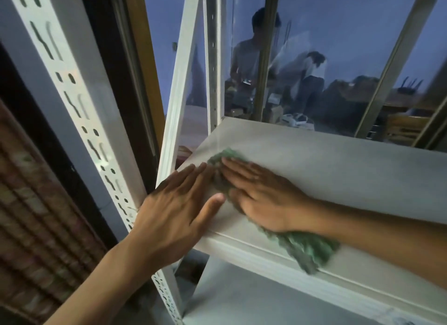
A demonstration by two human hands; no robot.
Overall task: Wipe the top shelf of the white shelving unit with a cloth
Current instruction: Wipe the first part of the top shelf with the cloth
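Now the right hand (pixel 261 194) lies flat, fingers together, pinning the green cloth (pixel 307 249) at the top shelf (pixel 338 169) front-left corner, left hand (pixel 174 211) spread flat beside it, unwiped board stretching toward frame right.

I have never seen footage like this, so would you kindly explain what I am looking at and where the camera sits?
There is no machine here: a person wears one camera on the head, looking forward and down at their own bare hands. The right hand lies flat on a green cloth, pressing it onto the white shelf; part of the cloth hangs over the front edge. The left hand rests flat beside it, near the shelf's left corner, holding nothing. Behind the shelf is a window whose glass shows dim figures.
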